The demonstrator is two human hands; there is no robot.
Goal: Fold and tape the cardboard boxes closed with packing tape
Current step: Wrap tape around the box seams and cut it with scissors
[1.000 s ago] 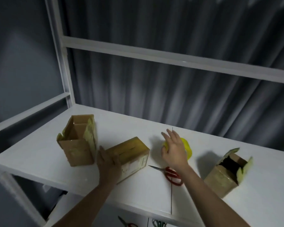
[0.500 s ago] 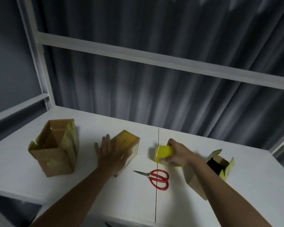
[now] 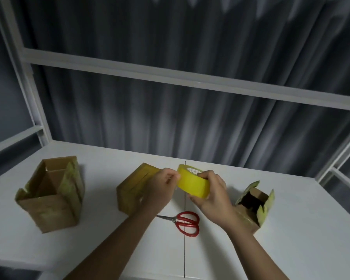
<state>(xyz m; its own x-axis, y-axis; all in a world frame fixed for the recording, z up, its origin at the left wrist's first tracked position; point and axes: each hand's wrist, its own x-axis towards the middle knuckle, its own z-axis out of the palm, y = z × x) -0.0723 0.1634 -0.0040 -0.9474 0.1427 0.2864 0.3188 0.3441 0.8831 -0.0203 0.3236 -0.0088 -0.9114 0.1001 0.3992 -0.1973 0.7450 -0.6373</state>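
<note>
— Where is the packing tape?

— The yellow tape roll [image 3: 192,183] is held up above the white tabletop [image 3: 303,235], over its dark seam line [image 3: 185,257], between the two hands. The right hand [image 3: 209,194] is wrapped around the roll's right side, thumb underneath and fingers over the top near the core. The left hand [image 3: 160,189] is pinched at the roll's left edge, fingertips touching the tape surface; whether a loose end is between them is too small to tell.

— And the boxes?

— Three cardboard boxes sit on the tabletop. The closed box [image 3: 133,188] lies in the middle, partly behind the left hand and wrist, its top flaps folded flat. Well apart on the left stands the tall open box [image 3: 51,199], flaps up and its inside showing. On the right, the small open box [image 3: 255,205] is tilted with its dark opening facing up and to the left, flaps spread; the right forearm covers its near corner.

— Anything else close by?

— Red-handled scissors [image 3: 185,222] lie flat on the tabletop below the hands, blades pointing left, handles resting across the seam line. Grey curtains [image 3: 170,122] hang behind a white frame [image 3: 170,77].
</note>
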